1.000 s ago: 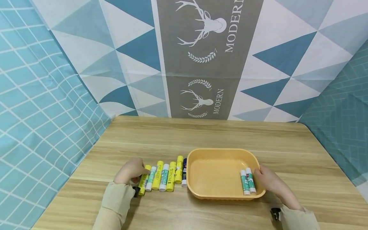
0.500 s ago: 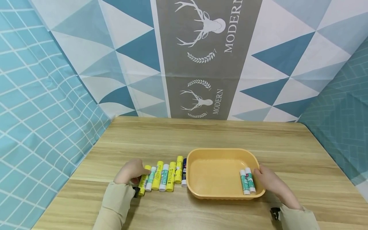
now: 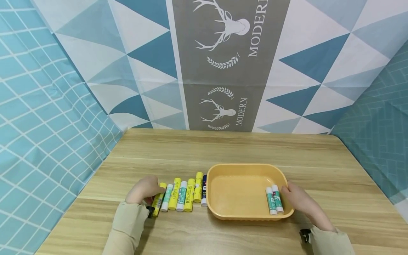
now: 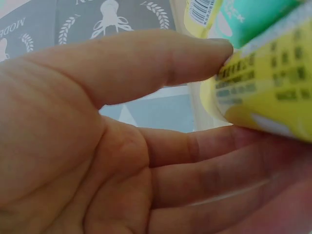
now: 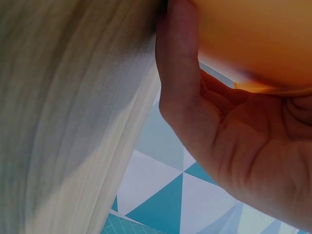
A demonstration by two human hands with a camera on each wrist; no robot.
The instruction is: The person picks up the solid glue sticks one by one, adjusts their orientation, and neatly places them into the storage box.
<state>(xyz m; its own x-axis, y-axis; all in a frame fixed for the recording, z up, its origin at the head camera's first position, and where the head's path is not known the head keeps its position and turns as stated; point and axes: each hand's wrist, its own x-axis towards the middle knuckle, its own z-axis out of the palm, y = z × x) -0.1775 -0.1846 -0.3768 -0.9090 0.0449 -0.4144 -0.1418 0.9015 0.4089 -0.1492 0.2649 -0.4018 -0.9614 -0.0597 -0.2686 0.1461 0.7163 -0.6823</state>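
Observation:
My left hand (image 3: 143, 190) pinches the leftmost glue stick, a yellow one (image 3: 158, 202), between thumb and fingers. In the left wrist view the thumb tip meets the end of this yellow glue stick (image 4: 273, 87), with the fingers along its other side. Beside it lies a white and green glue stick (image 3: 167, 198). My right hand (image 3: 301, 201) grips the right end of an orange-yellow plastic basket (image 3: 245, 217). The right wrist view shows the hand (image 5: 234, 131) against the basket's outer wall (image 5: 258, 44); some fingertips are hidden.
Two white and green glue sticks (image 3: 275, 200) lie in the basket's right end. To its left runs a row of more glue sticks: yellow (image 3: 189, 194), white and green (image 3: 181, 196), and dark blue (image 3: 204, 191) against the basket. Patterned cloth (image 3: 220, 78) rises behind the wooden table (image 3: 178, 152).
The leftmost yellow glue stick has turned in my left hand, tilting a little away from its neighbour and now showing its barcode. My right hand and the basket have stayed in place.

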